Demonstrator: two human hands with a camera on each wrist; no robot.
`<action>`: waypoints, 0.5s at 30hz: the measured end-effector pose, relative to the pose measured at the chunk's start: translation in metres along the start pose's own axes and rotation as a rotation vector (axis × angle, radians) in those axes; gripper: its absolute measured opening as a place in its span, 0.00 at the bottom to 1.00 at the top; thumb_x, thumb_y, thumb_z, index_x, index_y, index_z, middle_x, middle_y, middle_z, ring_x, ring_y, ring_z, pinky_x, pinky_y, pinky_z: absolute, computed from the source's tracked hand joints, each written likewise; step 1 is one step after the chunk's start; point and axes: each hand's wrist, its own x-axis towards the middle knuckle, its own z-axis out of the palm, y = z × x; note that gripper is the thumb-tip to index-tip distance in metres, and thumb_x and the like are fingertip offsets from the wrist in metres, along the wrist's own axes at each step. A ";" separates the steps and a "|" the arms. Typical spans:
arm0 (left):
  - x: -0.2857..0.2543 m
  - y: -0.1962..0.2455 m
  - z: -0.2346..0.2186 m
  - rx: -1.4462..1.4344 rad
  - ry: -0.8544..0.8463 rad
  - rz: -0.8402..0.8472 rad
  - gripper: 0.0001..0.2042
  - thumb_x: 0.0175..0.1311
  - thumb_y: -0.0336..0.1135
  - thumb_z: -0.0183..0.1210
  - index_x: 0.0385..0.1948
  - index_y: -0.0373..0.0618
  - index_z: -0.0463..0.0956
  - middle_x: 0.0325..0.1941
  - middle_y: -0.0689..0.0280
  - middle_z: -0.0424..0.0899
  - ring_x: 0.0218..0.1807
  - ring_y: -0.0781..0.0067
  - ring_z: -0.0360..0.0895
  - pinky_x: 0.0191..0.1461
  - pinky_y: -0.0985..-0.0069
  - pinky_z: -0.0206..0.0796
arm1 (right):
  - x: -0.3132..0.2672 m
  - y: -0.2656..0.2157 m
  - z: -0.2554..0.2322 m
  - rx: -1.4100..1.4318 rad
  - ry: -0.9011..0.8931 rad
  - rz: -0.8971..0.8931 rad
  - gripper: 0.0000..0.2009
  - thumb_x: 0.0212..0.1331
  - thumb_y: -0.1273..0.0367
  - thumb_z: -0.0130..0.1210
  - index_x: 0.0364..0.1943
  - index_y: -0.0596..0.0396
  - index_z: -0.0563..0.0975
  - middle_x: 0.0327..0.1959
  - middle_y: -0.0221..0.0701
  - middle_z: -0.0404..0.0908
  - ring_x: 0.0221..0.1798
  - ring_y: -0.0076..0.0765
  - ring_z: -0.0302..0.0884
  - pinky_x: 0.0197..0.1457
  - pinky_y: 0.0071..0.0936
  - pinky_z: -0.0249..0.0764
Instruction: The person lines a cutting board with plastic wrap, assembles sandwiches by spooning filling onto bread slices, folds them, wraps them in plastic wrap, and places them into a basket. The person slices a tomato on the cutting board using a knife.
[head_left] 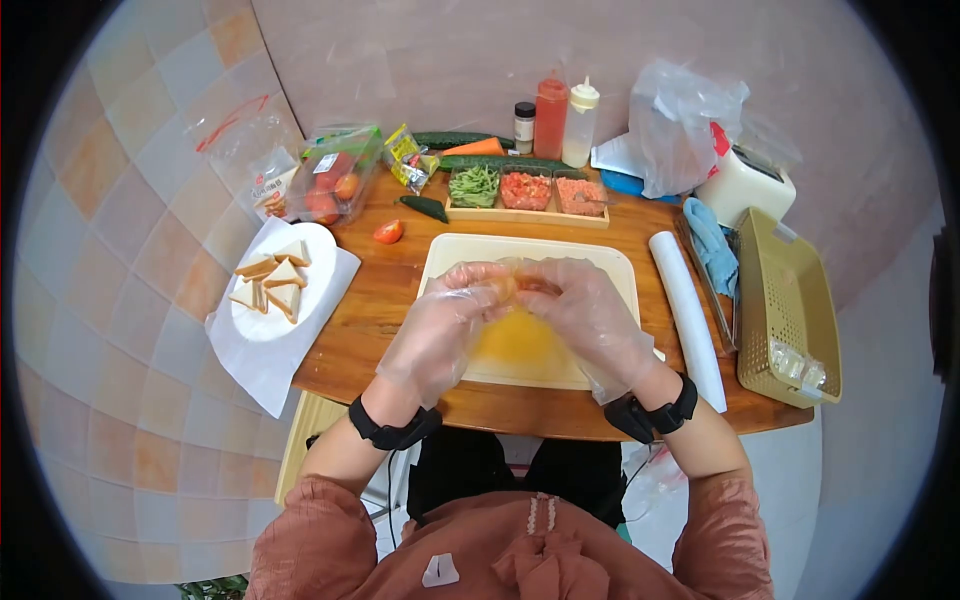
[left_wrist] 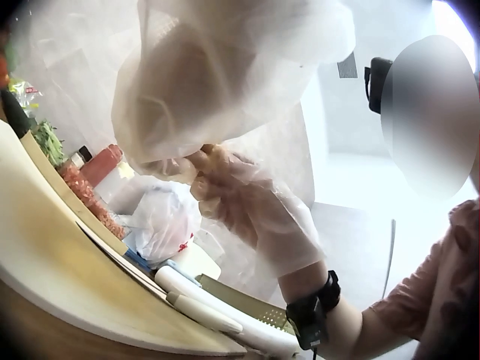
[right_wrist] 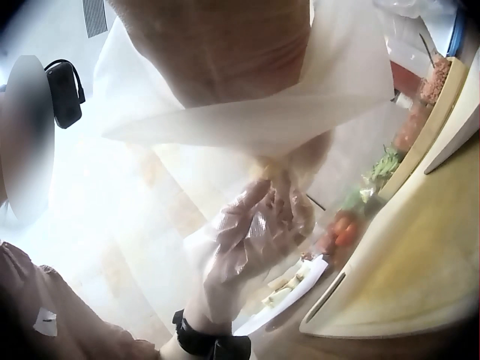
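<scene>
Both hands wear clear plastic gloves and meet above a cream cutting board [head_left: 450, 252]. The left hand [head_left: 447, 325] and right hand [head_left: 592, 318] have curled fingers, with fingertips together around a small yellowish piece [head_left: 516, 283], mostly hidden by the fingers. In the left wrist view the right hand [left_wrist: 251, 206] pinches at its edge; in the right wrist view the left hand [right_wrist: 259, 225] has bent fingers against the same piece [right_wrist: 268, 166]. What the piece is, I cannot tell. Below the hands, a yellow patch [head_left: 520, 342] shows on the board.
Behind the board stands a tray [head_left: 527, 217] of shredded green, red and pink fillings, with bottles [head_left: 550, 115] beyond. Bread triangles lie on a white plate [head_left: 262, 322] at left. A white roll [head_left: 688, 320] and a perforated basket [head_left: 790, 300] are at right; a tomato piece [head_left: 388, 231] lies back left.
</scene>
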 end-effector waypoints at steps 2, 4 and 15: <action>0.000 -0.002 -0.001 -0.011 0.002 -0.008 0.11 0.69 0.27 0.58 0.50 0.36 0.78 0.47 0.62 0.83 0.45 0.73 0.76 0.53 0.75 0.68 | 0.003 0.004 0.002 -0.161 0.009 -0.017 0.11 0.62 0.69 0.60 0.44 0.61 0.84 0.39 0.48 0.84 0.43 0.55 0.81 0.49 0.39 0.77; -0.001 -0.002 -0.002 -0.026 0.006 -0.015 0.11 0.69 0.27 0.58 0.51 0.36 0.77 0.48 0.62 0.83 0.46 0.72 0.77 0.55 0.75 0.68 | 0.006 0.003 0.003 -0.173 -0.007 -0.021 0.10 0.62 0.69 0.59 0.42 0.61 0.84 0.38 0.48 0.84 0.43 0.55 0.81 0.49 0.39 0.77; -0.032 0.006 -0.021 -0.065 0.139 -0.095 0.17 0.68 0.26 0.53 0.58 0.36 0.74 0.54 0.60 0.81 0.54 0.69 0.78 0.61 0.75 0.66 | 0.051 0.013 -0.021 -0.201 0.067 -0.021 0.08 0.63 0.73 0.59 0.41 0.64 0.83 0.28 0.36 0.81 0.29 0.25 0.78 0.36 0.28 0.75</action>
